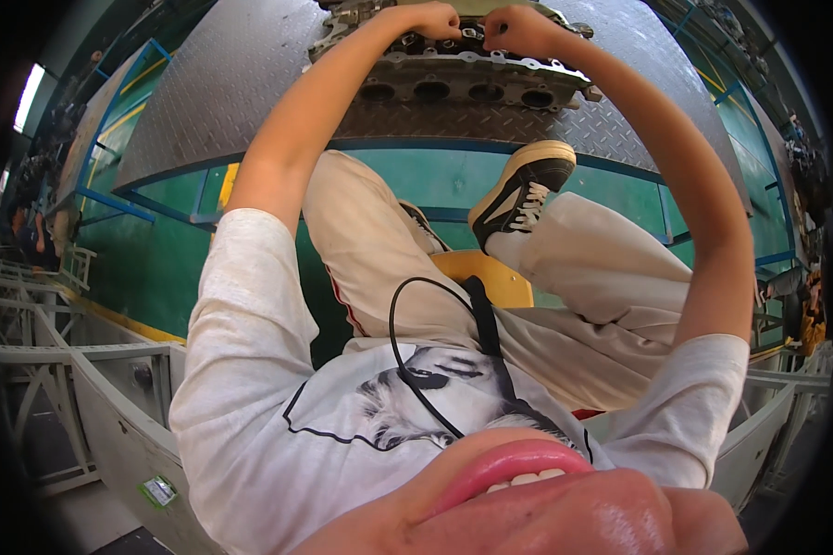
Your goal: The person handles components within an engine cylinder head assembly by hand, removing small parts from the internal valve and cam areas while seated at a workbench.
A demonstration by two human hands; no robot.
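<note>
A metal engine cylinder head (463, 91) lies on the tread-plate tabletop at the top of the view, a row of round ports along its near side. Over its upper face, my left hand (429, 18) is closed, fingers curled down beside the small metal parts in the middle. Close by on the right, my right hand (520, 30) is also closed, its fingertips pinched downward. Between the two hands shows a small shiny metal part (472, 34). Whatever either hand grips is too small or hidden to name.
The grey tread-plate table (222, 92) has a blue frame (435, 145). My raised shoe (528, 185) is near its front edge, above a yellow stool (500, 277). A black cable (393, 324) hangs before my chest. Grey metal framework (111, 407) stands at left; people are at both sides.
</note>
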